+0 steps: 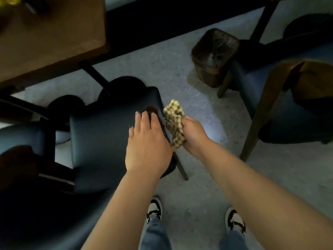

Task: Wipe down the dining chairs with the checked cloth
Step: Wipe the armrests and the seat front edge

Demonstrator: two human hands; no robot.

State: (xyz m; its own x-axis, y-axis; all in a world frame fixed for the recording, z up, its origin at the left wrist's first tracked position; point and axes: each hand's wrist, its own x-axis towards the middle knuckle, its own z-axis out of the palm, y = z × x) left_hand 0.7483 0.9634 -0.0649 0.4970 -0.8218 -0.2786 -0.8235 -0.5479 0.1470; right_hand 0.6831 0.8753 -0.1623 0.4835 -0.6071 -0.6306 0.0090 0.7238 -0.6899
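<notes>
Head view: my left hand [146,141] lies flat, fingers straight, on the right edge of the dark blue padded dining chair seat [100,141]. My right hand [193,135] grips the bunched green-and-cream checked cloth [174,121] just beside that edge — probably touching it, too dim to be sure. Brown wooden table [50,37] upper left, brown lined waste bin [214,56] beyond, second blue wooden-framed chair [281,98] right.

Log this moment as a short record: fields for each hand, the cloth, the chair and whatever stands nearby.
left hand: flat on the dark chair seat, fingers straight
right hand: grips the checked cloth
cloth: bunched, at the seat's right edge
nearby: lined waste bin on the floor, wooden table upper left
</notes>
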